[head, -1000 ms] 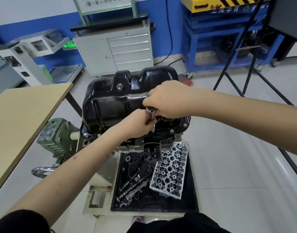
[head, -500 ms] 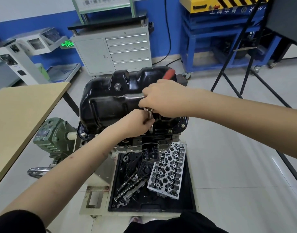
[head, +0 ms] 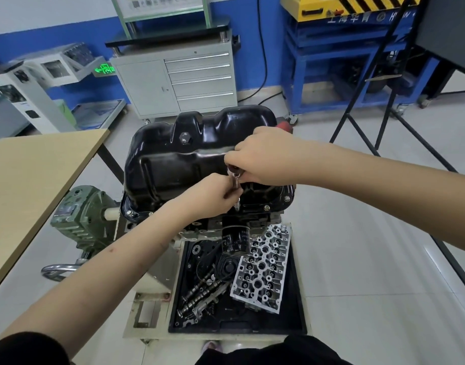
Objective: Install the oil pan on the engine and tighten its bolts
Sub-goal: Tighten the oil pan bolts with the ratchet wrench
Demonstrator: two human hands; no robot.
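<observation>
The black oil pan (head: 173,164) sits upside-up on the engine on its stand, with bolts (head: 287,198) along its near flange. My right hand (head: 263,156) grips a ratchet wrench whose red handle end (head: 285,126) sticks out behind the hand and whose chrome head (head: 234,171) shows below the fingers. My left hand (head: 213,193) pinches the chrome extension and socket (head: 237,204), which stands on a bolt at the pan's near flange. The bolt itself is hidden.
A black oil filter (head: 235,238) hangs below the pan. The black tray (head: 297,299) under it holds a cylinder head (head: 263,267) and camshafts (head: 199,293). A wooden table (head: 28,180) is left, a green gearbox (head: 78,217) beside the stand, a black tripod leg (head: 415,138) right.
The right hand has swung the ratchet handle, so its red end now shows behind the hand. The left hand stays on the extension. The view has shifted slightly.
</observation>
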